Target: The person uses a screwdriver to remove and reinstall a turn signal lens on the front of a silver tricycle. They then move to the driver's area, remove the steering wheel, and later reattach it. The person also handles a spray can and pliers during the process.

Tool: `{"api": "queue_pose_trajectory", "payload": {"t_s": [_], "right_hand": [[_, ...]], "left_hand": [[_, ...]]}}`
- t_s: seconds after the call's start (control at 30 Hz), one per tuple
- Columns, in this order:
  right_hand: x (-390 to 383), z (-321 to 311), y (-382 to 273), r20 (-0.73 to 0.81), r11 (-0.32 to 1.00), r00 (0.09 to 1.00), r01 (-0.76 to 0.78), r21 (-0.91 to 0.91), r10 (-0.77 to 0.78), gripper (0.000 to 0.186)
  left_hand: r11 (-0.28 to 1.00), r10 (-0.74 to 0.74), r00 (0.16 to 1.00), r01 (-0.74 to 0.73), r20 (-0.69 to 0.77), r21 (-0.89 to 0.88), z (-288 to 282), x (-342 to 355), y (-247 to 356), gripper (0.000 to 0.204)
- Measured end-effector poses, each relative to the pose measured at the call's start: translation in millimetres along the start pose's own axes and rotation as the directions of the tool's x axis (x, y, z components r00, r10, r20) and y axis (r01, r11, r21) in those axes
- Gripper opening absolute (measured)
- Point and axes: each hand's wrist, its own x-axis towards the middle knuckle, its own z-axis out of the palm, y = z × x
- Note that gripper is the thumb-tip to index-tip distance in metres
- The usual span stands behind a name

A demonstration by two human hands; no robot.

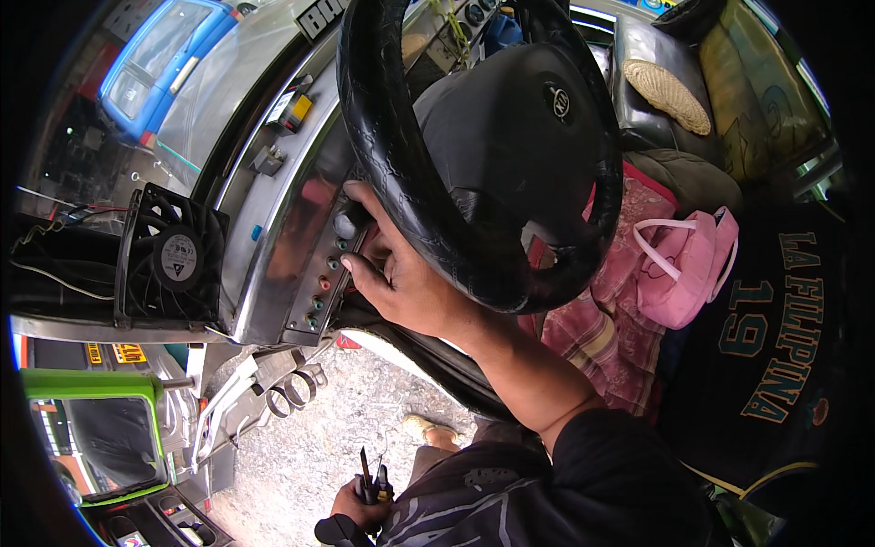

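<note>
My right hand (406, 283) reaches to the dashboard switch panel (301, 296), left of the black steering wheel (387, 118). Index finger and thumb lie on either side of a round black knob (348, 221); the other fingers curl partly out of sight. Small toggle switches (324, 282) line the panel below the knob. Down by my body, my left hand (363, 510) is closed around dark-handled hand tools (372, 479). One is slim and pointed; their exact kind is too small to make out.
A black square fan (173, 255) stands at the dashboard's left end, with loose wires. A small yellow-and-black box (293, 111) lies on the dashboard ledge. Beyond the wheel are a pink bag (684, 264), a woven pad (667, 96) and seats. A green-framed mirror (96, 438) sits lower left.
</note>
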Motion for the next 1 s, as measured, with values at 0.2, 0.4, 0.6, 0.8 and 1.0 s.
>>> {"api": "queue_pose_trajectory", "payload": {"t_s": [0.2,0.4,0.6,0.8,1.0], "right_hand": [[-6.8,-6.6,4.2,0.07,0.999,0.997,-0.034,-0.015,0.034,0.075],[-18.0,-17.4,3.5,0.114,0.998,0.993,-0.009,-0.062,0.016,0.071],[-29.5,-24.8,7.1,0.145,0.995,0.989,-0.026,-0.094,0.039,0.074],[-43.8,-20.7,14.1,0.07,1.0,0.997,-0.006,-0.021,0.008,0.075],[-46.5,-14.4,15.3,-0.051,0.992,0.991,0.127,0.006,-0.127,0.061]], "left_hand": [[0.997,0.074,0.997,-0.075,0.016,0.028,0.6,7.1,-10.4,0.04],[0.997,0.08,0.997,-0.08,0.011,-0.015,2.9,13.0,-16.4,0.04],[0.999,-0.002,1.0,0.003,-0.005,0.041,5.0,12.3,-12.8,0.04],[1.0,0.013,1.0,-0.013,0.002,-0.02,2.8,15.9,-19.7,0.041],[0.996,0.071,0.996,-0.067,0.055,-0.063,-1.4,19.9,-23.6,0.043]]}}
